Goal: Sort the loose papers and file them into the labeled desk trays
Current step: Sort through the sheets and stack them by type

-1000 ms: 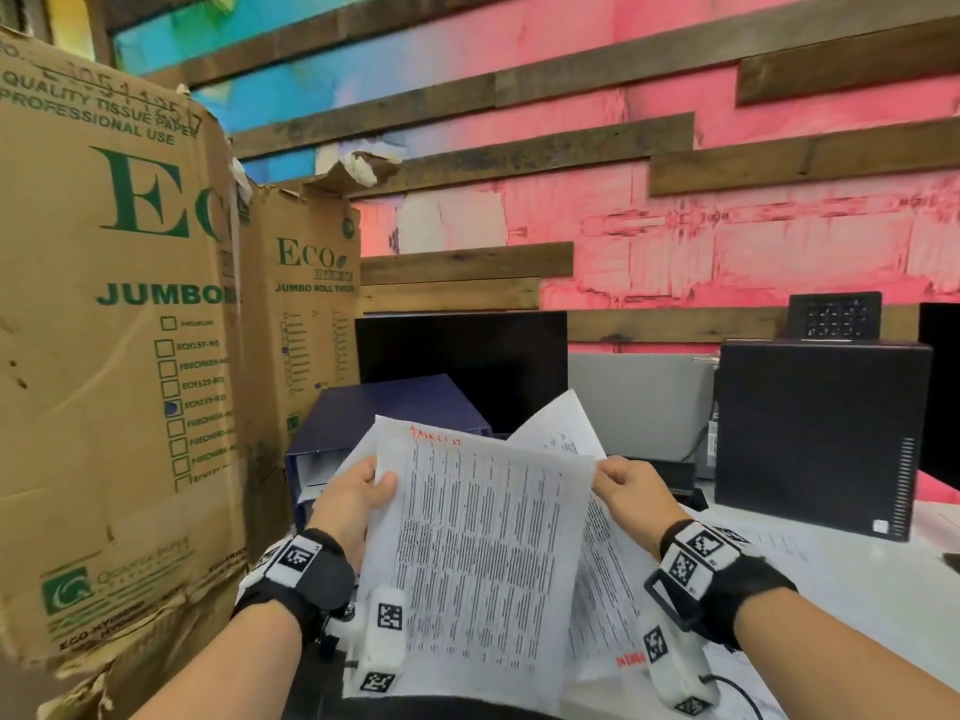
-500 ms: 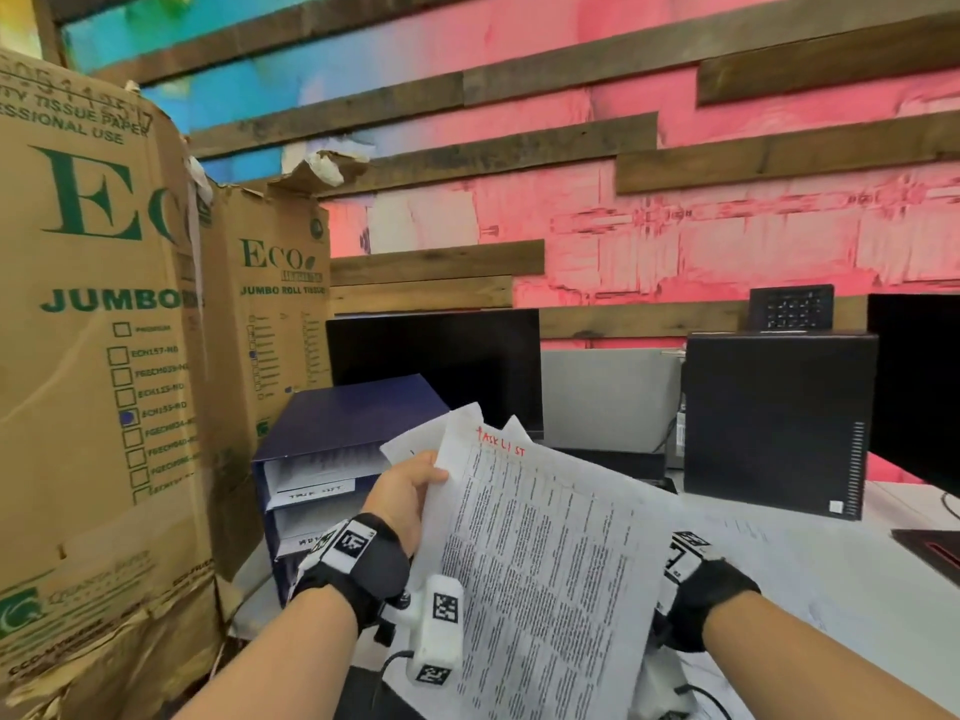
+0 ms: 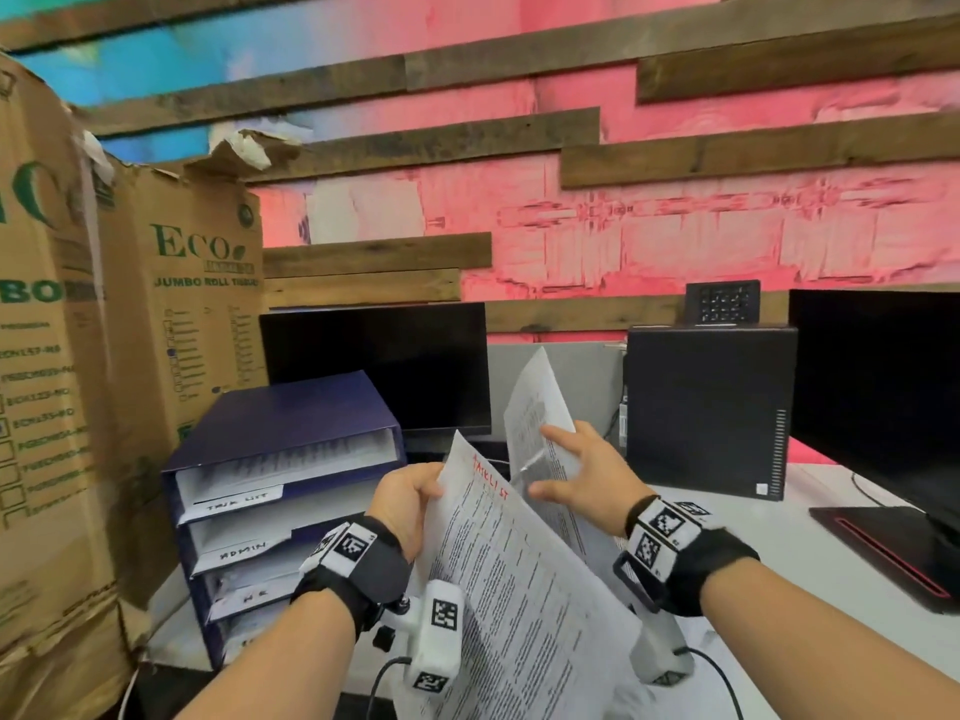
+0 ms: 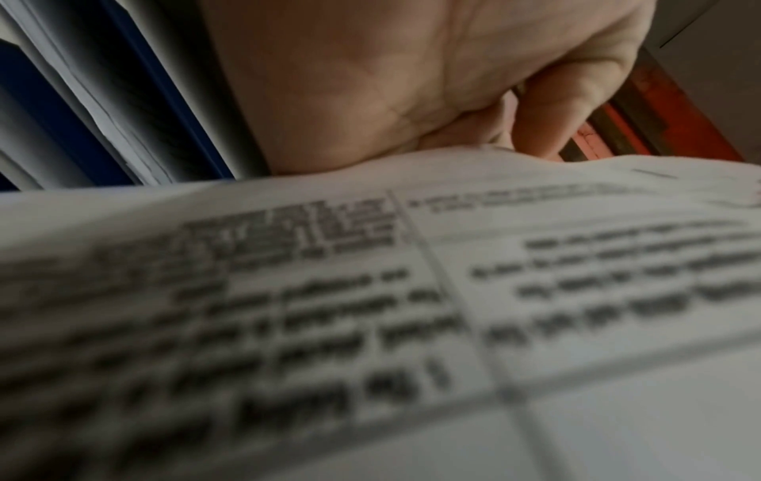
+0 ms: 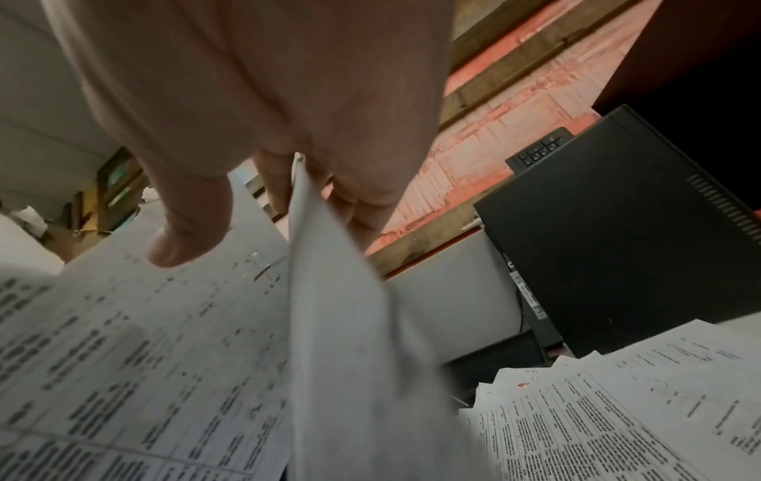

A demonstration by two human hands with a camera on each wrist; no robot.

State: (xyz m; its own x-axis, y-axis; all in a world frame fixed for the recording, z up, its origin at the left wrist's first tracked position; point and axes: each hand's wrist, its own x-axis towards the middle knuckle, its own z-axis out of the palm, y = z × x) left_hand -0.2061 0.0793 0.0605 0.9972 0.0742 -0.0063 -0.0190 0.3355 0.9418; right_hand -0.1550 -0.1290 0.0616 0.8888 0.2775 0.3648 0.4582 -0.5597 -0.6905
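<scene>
Brown corrugated cardboard, two tall printed boxes (image 3: 171, 314), stands at nine o'clock. Just right of them sits one dark blue tray stack (image 3: 291, 491); four labelled slots show, each holding white paper, the lowest label unreadable. At six o'clock the left hand (image 3: 405, 504) pinches one printed sheet (image 3: 519, 589) with red handwriting at its top edge, thumb on top, fingers curled beneath. Right of it, the right hand (image 3: 582, 480) has its thumb and forefinger spread, a second sheet (image 3: 540, 413) standing upright, caught between its fingers. More loose papers (image 5: 617, 406) lie fanned on the white desk (image 3: 810, 543). At three o'clock: one matte black computer tower (image 3: 706, 407), two dark monitors.
</scene>
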